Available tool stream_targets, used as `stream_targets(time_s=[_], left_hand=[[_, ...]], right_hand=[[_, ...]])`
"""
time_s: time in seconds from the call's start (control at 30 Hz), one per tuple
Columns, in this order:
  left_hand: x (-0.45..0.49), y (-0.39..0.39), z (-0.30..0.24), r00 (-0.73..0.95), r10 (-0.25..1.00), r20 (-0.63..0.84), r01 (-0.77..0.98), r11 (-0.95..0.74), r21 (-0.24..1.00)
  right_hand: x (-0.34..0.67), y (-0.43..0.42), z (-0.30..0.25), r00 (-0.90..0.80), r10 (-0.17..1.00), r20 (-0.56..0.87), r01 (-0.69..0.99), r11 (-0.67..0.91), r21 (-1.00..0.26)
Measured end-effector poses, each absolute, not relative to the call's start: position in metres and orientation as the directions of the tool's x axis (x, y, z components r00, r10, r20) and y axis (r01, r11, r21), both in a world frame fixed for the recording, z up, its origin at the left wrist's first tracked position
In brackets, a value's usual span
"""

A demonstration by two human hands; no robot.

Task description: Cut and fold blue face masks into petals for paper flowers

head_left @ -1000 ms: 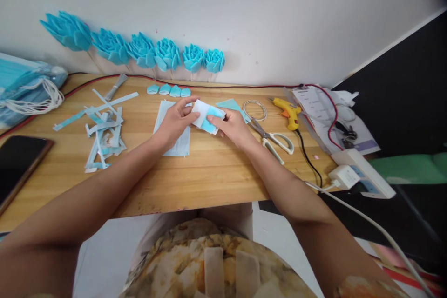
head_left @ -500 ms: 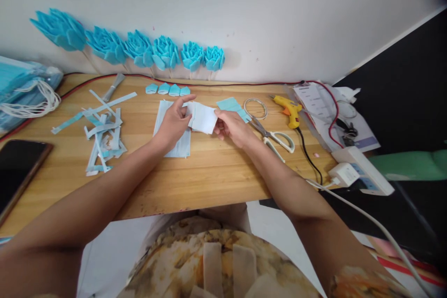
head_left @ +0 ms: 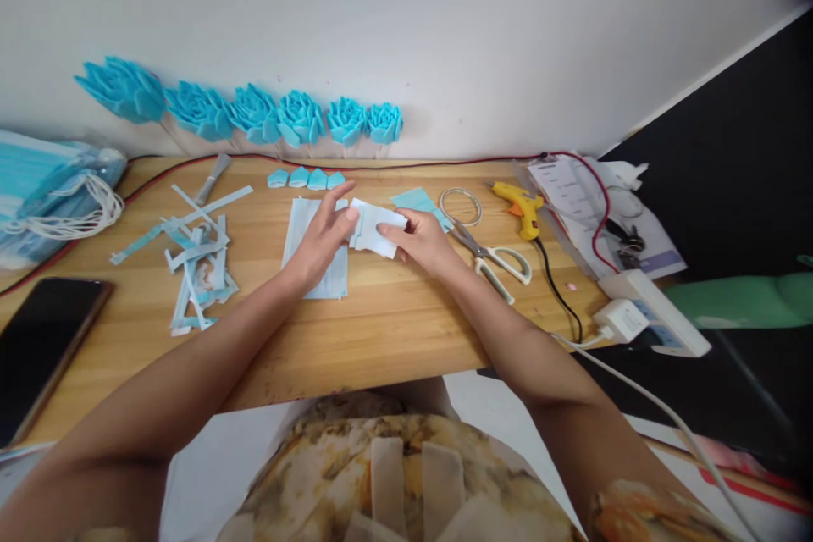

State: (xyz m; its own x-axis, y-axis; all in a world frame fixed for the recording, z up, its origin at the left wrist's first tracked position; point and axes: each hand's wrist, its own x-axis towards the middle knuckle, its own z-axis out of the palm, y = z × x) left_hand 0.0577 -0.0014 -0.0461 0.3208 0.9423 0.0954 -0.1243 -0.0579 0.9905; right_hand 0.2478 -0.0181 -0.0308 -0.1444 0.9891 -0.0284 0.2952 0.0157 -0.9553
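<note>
Between my hands, above the wooden table, is a small square piece of mask fabric [head_left: 376,228], white side up with a pale blue folded strip at its left edge. My right hand [head_left: 424,241] pinches its right side, thumb lying on top. My left hand [head_left: 325,239] is at the left edge, thumb against it and index finger stretched out; its other fingers are partly hidden. Under my left hand lies a flat face mask [head_left: 327,275]. A light blue cut piece [head_left: 419,201] rests beyond my right hand, and scissors [head_left: 489,254] lie to its right.
Several blue fabric flowers [head_left: 257,113] lean against the wall, with small folded petals [head_left: 308,179] before them. Mask strips [head_left: 200,262], a phone [head_left: 47,356] and bagged masks [head_left: 51,195] are left. A wire coil [head_left: 461,207], yellow glue gun [head_left: 522,207] and power strip [head_left: 660,322] are right.
My right thumb has moved from the piece's right edge onto its top face. The piece has tilted, its right side turned slightly. The whole view has shifted a little.
</note>
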Motion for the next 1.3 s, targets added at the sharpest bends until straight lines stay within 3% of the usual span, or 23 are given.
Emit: stream_targets(time_s=[0.2, 0.43, 0.5, 0.6, 0.73, 0.83, 0.97, 1.3], left_hand=[[0.063, -0.001, -0.048, 0.292, 0.956, 0.030, -0.024, -0.024, 0.999], [0.063, -0.010, -0.039, 0.301, 0.944, 0.132, 0.239, -0.209, 0.948], [0.065, -0.012, -0.038, 0.311, 0.942, 0.122, 0.231, -0.200, 0.952], [0.067, -0.012, -0.039, 0.336, 0.940, 0.055, 0.084, -0.088, 0.993], [0.069, -0.010, -0.042, 0.461, 0.873, -0.159, -0.255, 0.303, 0.918], [0.069, -0.008, -0.043, 0.582, 0.775, -0.247, -0.318, 0.496, 0.808], [0.067, -0.007, -0.043, 0.641, 0.726, -0.249, -0.311, 0.542, 0.781], [0.065, -0.010, -0.041, 0.608, 0.761, -0.227, -0.227, 0.440, 0.869]], right_hand=[[0.248, -0.017, -0.031, -0.120, 0.990, 0.073, 0.391, 0.115, -0.913], [0.248, -0.016, -0.035, -0.169, 0.950, 0.262, 0.390, 0.309, -0.867], [0.248, -0.016, -0.035, -0.200, 0.923, 0.330, 0.379, 0.383, -0.842], [0.248, -0.017, -0.034, -0.185, 0.898, 0.399, 0.364, 0.440, -0.821], [0.250, -0.017, -0.034, -0.069, 0.949, 0.308, 0.271, 0.315, -0.910], [0.252, -0.016, -0.035, -0.043, 0.979, 0.199, 0.124, 0.203, -0.971], [0.253, -0.015, -0.038, -0.049, 0.989, 0.138, 0.016, 0.139, -0.990], [0.253, -0.014, -0.037, -0.090, 0.981, 0.172, 0.020, 0.175, -0.984]])
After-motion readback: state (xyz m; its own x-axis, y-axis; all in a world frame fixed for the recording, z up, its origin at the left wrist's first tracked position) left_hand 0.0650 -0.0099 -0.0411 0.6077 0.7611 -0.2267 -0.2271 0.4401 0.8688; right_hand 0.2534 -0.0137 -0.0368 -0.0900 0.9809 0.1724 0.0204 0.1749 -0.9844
